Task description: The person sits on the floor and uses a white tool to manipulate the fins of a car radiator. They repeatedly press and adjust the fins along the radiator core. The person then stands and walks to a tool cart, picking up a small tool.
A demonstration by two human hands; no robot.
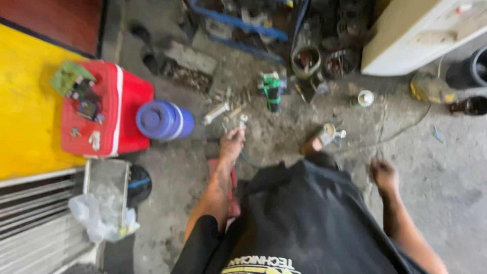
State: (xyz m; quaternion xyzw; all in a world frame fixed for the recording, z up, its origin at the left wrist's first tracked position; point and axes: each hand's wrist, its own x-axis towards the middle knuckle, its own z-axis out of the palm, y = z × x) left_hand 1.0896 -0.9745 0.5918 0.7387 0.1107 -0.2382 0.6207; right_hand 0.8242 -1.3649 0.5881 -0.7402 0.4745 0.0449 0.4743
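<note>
**Mia:** Where is the left hand [232, 143]?

**Tom:** It reaches out over the gray floor [446, 193], near the middle. Its fingertips are just below a small silver piece [243, 120]. They look like they touch it or nearly touch it. The picture is too blurry to tell if the fingers grip it.

**Mia:** What else is close?

**Tom:** A white tube [216, 112] lies just to the left of the silver piece. It is a bit farther from the person. It is slanted, with its low end to the left and its high end to the right. A green and black part [272, 91] stands a little farther off, up and to the right.

**Mia:** And the right hand [384, 175]?

**Tom:** It hangs low on the right side, well apart from those bits. So the left hand is much nearer to them. The fingers look curled in. I see nothing in them, but the blur hides it, so I can't tell.

**Mia:** Any boxes or pots?

**Tom:** Yes. A red cooler box [129, 106] sits at the left edge of the floor with its lid on. Small odds and ends lie on the lid. A blue jug [163, 120] touches it on the right, and it is closed too. Far up the floor there is a round tin [306, 62] with small things inside that I can't make out. A white cup [365, 97] is to the right of it. I can't see what it holds. A clear plastic bag [101, 218] lies at the lower left.
</note>
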